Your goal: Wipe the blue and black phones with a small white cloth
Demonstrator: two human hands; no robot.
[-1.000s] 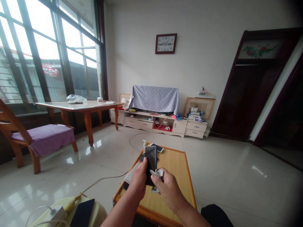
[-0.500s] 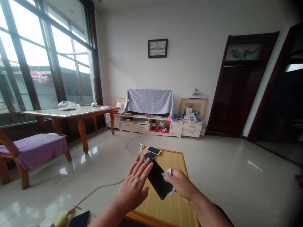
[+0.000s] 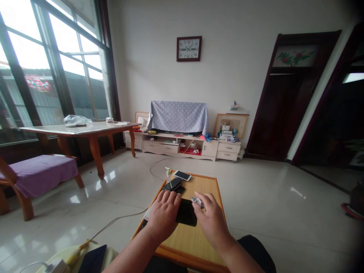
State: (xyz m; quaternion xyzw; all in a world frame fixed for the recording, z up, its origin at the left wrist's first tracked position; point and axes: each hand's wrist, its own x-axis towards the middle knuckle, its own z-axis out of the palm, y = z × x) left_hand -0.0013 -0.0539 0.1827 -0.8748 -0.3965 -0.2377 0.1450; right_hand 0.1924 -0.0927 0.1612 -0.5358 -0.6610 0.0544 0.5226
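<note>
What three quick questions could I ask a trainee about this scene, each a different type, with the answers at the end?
1. What does the right hand hold between its fingers?
A) a charging plug
B) a crumpled pale wipe
C) a picture frame

2. True or false: the pump bottle stands upright near the white-framed phone.

3. Fill in the blank: the ____ hand covers one end of the dark phone that lies between the two hands.

Key:
1. B
2. True
3. left
</note>
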